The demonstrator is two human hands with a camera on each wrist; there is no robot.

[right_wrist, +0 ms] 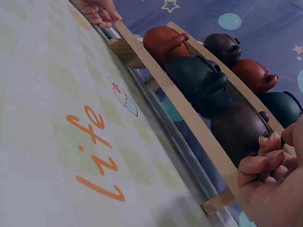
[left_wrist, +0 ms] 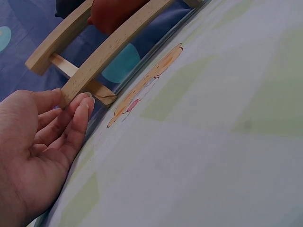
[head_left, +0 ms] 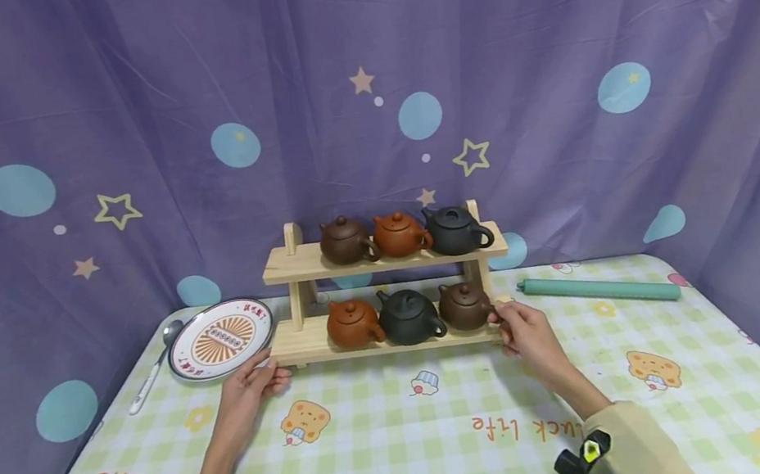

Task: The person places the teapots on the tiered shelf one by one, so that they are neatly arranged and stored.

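Observation:
A two-tier wooden shelf (head_left: 292, 342) stands at the back of the table with teapots on both boards. My left hand (head_left: 253, 377) holds the lower board's left corner; the left wrist view shows the thumb above and fingers beneath it. At the right end, my right hand (head_left: 525, 330) pinches the handle of the dark brown teapot (head_left: 464, 305), its fingers partly covering the handle. Beside that pot on the lower board are a black teapot (head_left: 409, 317) and an orange-brown teapot (head_left: 352, 324). Above sit another dark brown teapot (head_left: 345, 241), an orange-brown one (head_left: 398, 236) and a black one (head_left: 454, 231).
Left of the shelf lies a patterned plate (head_left: 223, 339), with a spoon (head_left: 156, 368) beyond it. A green stick-like roll (head_left: 599, 290) lies to the right. A checked cloth (head_left: 397, 441) covers the table, and a purple curtain (head_left: 310, 32) hangs close behind the shelf.

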